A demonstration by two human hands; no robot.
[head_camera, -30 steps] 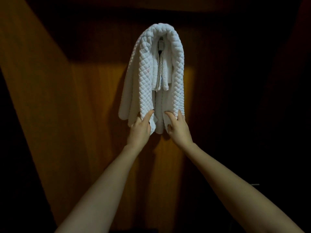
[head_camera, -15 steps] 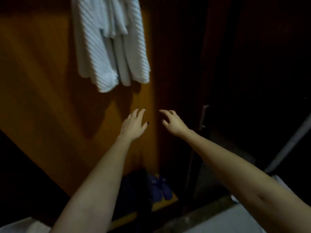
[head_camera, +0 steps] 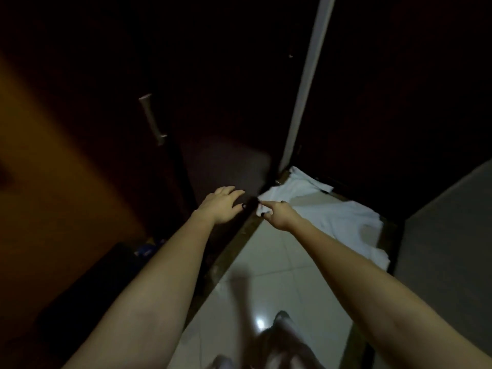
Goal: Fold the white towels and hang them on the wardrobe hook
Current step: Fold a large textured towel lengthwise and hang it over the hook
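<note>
I have open air between my left grip (head_camera: 222,205) and my right grip (head_camera: 277,215), both stretched forward with fingers loose. On the left the dark wardrobe door (head_camera: 226,75) closes off the way ahead, and its metal handle (head_camera: 153,118) juts out above my left arm. On the right a lane stays free over the pale tiled floor (head_camera: 266,275) down to the white towels (head_camera: 332,219). That lane is hemmed in by a grey wall (head_camera: 447,249) and a pale upright frame (head_camera: 306,75).

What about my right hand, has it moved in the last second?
Yes. The right hand was left of the door handle; now it is right of and below it, by the white towels.
</note>
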